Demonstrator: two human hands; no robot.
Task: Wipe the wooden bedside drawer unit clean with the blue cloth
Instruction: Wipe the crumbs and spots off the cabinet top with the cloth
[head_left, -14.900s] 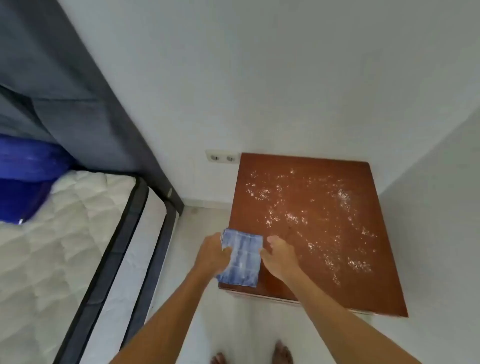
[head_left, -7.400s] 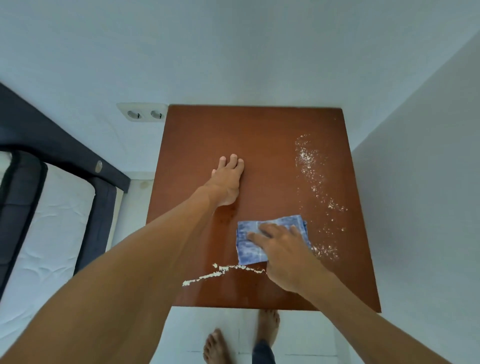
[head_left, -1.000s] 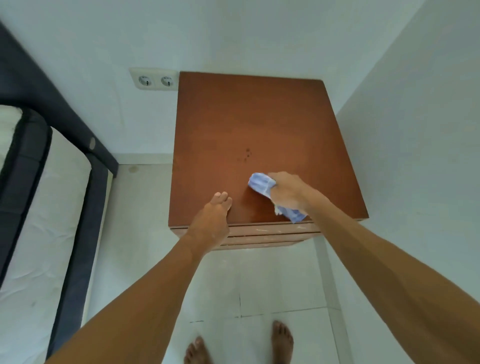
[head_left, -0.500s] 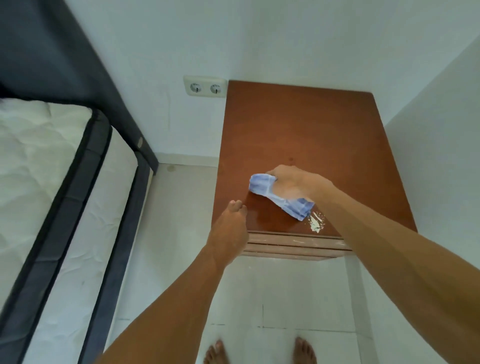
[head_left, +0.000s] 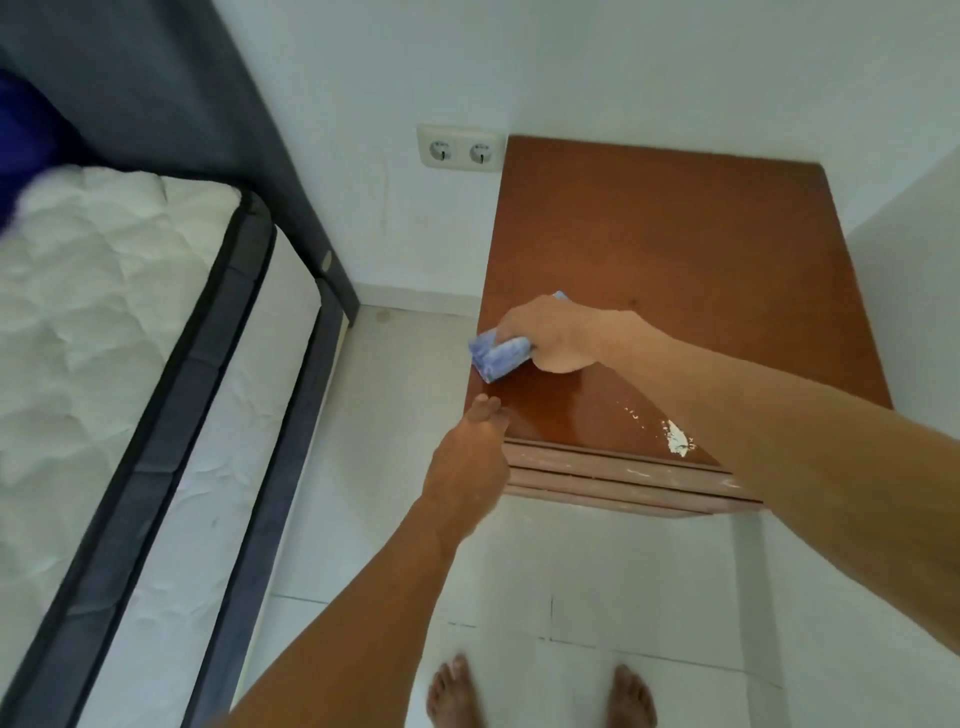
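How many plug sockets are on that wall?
2, side by side in one white plate: left socket, right socket, just left of the drawer unit's back corner. Others may be hidden.

1 wooden drawer unit (head_left: 675, 270) w/ 3 drawer fronts (head_left: 597, 475) stacked at its front. 1 blue cloth (head_left: 496, 356), bunched up. 2 hands: 1 right hand (head_left: 553, 338) & 1 left hand (head_left: 470, 462). 2 bare feet (head_left: 452, 696) on the floor, 1 per side. 1 wall plate w/ 2 sockets (head_left: 460, 150). 1 bed (head_left: 104, 389) w/ 1 white mattress. 1 small heap of white crumbs (head_left: 675, 444) on the worktop, plus a few tiny specks, too small to count.
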